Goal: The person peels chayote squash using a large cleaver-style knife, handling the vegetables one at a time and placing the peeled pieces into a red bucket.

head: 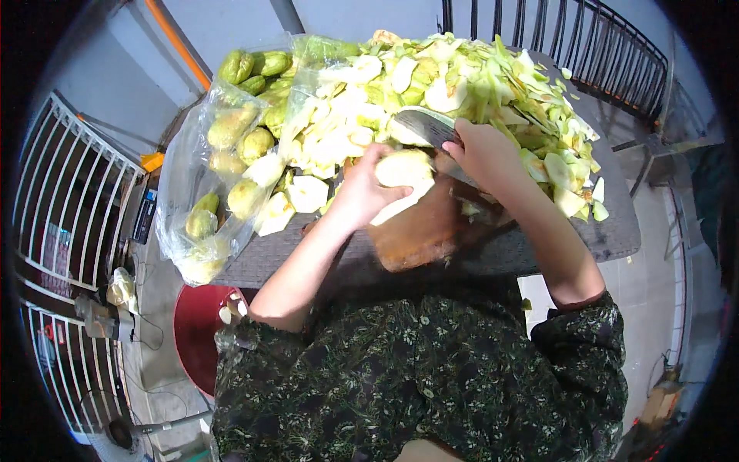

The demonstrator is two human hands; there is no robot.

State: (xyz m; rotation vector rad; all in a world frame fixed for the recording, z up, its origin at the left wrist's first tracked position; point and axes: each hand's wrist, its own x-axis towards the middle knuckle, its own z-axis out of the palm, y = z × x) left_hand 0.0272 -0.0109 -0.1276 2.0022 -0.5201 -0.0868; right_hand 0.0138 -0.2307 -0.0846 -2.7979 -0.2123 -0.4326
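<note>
My left hand (369,190) holds a pale, largely peeled chayote (405,173) above a brown wooden cutting board (413,237). In my right hand (482,153) is a knife (425,125) with a broad blade, pointing left just above the chayote, over the peelings. A large heap of green and white chayote peelings (479,86) spreads behind and to the right of both hands. Left of my left hand lie some pale cut pieces (308,193), beside a clear plastic bag (179,190) of unpeeled green chayotes (228,127).
The table (620,225) has a grey textured top. Below its left front edge stands a red tub (199,335) with pale pieces inside. A white metal rack (72,196) is at the left, a fan (118,433) at the lower left. Black railings (612,63) run behind the table's right side.
</note>
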